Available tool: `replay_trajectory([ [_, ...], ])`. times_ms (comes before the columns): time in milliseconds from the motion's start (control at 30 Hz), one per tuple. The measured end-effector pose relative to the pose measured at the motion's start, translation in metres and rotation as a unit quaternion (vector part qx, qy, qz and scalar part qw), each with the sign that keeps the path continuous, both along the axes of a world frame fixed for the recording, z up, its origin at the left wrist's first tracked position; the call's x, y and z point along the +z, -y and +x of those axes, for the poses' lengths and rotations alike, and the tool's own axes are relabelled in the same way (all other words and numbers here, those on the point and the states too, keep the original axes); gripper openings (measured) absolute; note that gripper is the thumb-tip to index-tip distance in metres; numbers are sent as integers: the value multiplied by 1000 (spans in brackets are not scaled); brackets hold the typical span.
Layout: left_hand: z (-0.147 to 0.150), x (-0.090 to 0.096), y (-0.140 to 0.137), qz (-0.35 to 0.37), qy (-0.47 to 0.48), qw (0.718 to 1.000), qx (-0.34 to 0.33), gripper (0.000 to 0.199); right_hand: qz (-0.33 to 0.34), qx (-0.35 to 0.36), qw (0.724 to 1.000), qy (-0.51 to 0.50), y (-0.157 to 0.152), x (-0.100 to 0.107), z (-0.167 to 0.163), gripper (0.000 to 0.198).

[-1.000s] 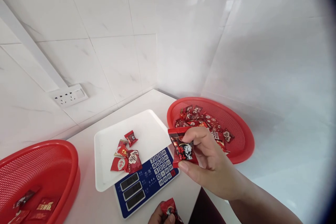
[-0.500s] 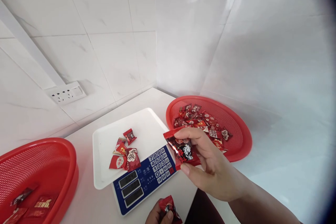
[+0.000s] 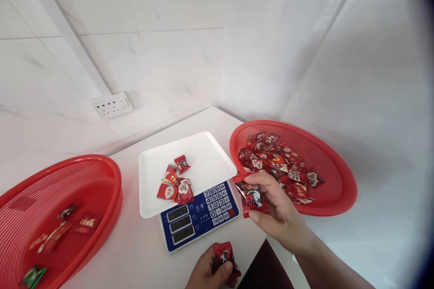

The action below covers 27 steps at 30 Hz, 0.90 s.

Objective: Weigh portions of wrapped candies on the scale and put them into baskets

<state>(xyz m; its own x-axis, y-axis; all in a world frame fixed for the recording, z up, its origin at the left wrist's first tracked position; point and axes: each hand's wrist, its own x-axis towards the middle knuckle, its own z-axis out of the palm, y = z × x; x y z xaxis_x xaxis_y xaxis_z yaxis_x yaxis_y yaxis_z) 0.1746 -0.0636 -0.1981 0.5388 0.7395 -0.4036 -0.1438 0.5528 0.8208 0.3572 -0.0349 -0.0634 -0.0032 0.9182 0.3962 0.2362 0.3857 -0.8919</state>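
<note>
Between the thumb and fingers of my right hand (image 3: pixel 280 212) is a red and black snack packet (image 3: pixel 251 196), held up near the scale's keypad. Lower down, at the front of the table, my left hand (image 3: pixel 210 271) grips a smaller red and black packet (image 3: pixel 226 257) under its thumb. A digital scale (image 3: pixel 200 214) with a blue panel and a white tray (image 3: pixel 203 149) stands beyond both hands. Several red packets (image 3: pixel 174 186) lie grouped on the tray, with one small packet (image 3: pixel 182 163) just behind them.
To the right, a red perforated basket (image 3: pixel 339 180) holds many small red packets. Another red basket (image 3: pixel 113 198) on the left has a few packets and a green one (image 3: pixel 33 276). White tiled walls close in behind, with a socket (image 3: pixel 112 106).
The view has swung left, so everything sits further right, and more of the left basket shows. Both hands keep hold of their packets; the left hand shows more fully.
</note>
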Motion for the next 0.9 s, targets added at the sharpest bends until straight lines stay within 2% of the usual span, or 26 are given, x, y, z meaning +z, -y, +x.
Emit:
replay_trajectory([
  [100, 1, 14, -1, 13, 30, 999, -8, 49, 29, -70, 997, -11, 8, -63, -3, 38],
  [200, 2, 22, 0, 13, 39, 999, 2, 46, 70, -161, 983, 54, 24, -130, -7, 40],
  [300, -1, 30, -1, 22, 14, 1000, 11, 42, 59, -181, 979, 79, 36, -171, -8, 40],
  [367, -5, 37, -4, 45, -13, 999, 25, 40, 47, -171, 981, 79, 39, -179, -8, 41],
  [500, -16, 56, -13, 155, -111, 977, 94, 33, 18, -133, 990, 45, 35, -174, -8, 41],
  [633, -27, 83, -34, 301, -276, 902, 143, 29, -14, -96, 995, -8, 32, -176, -7, 40],
  [767, -29, 110, -63, 366, -396, 831, 136, 35, 2, -85, 996, -35, 33, -182, -6, 40],
  [900, -19, 126, -82, 442, -454, 765, 114, 23, 0, -70, 996, -49, 33, -181, -5, 41],
])
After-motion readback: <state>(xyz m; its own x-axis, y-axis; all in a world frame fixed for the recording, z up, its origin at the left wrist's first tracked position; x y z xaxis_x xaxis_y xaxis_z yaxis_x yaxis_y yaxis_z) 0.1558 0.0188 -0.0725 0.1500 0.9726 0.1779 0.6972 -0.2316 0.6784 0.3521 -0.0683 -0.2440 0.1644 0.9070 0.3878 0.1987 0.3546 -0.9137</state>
